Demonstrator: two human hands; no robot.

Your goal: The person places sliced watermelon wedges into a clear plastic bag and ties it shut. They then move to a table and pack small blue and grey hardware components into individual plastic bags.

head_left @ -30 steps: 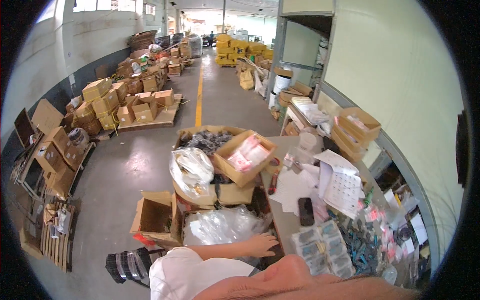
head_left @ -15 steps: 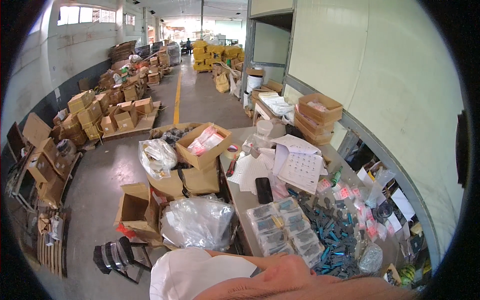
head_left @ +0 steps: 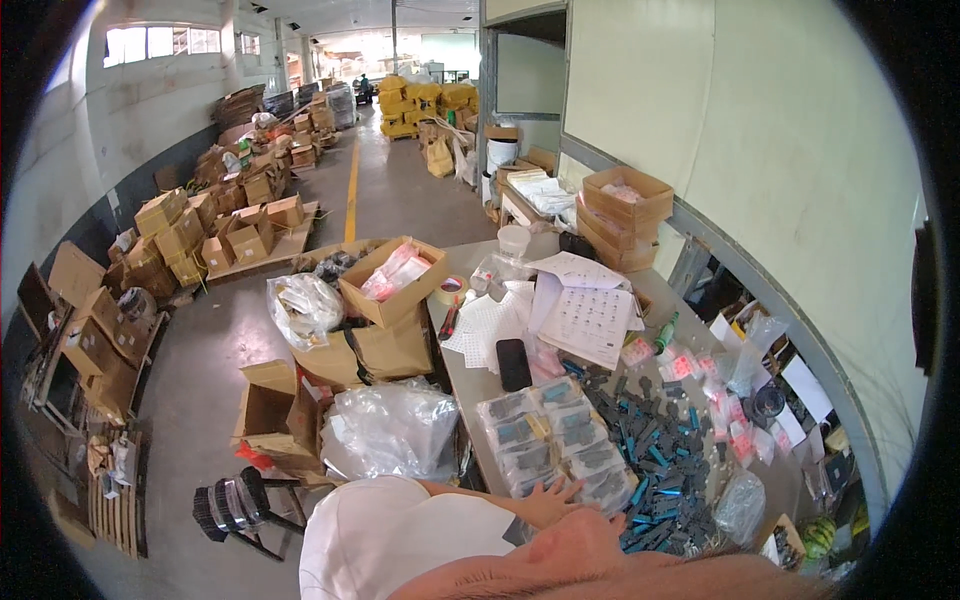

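My left hand point(head_left: 548, 503) reaches in from the lower edge, fingers spread, over the near end of the clear plastic packs point(head_left: 530, 445). It looks to touch the nearest ones, and nothing shows in its grip. These packs lie in two rows on the grey table point(head_left: 455, 365) and hold dark and blue parts. To their right spreads a heap of loose black and blue plastic parts point(head_left: 660, 465). I cannot see my right hand; the lower edge of the head view is blocked close to the lens.
A black phone point(head_left: 514, 365), printed sheets point(head_left: 585, 315) and a tape roll point(head_left: 451, 289) lie farther back. Small pink-and-white bags point(head_left: 740, 430) sit right. Left of the table stand open cartons point(head_left: 385, 345), a pile of clear bags point(head_left: 390, 430) and a black stool point(head_left: 245, 505).
My left hand has come into fuller view over the packs, its fingers now spread. The view has shifted slightly, moving the table's things a little left and upward.
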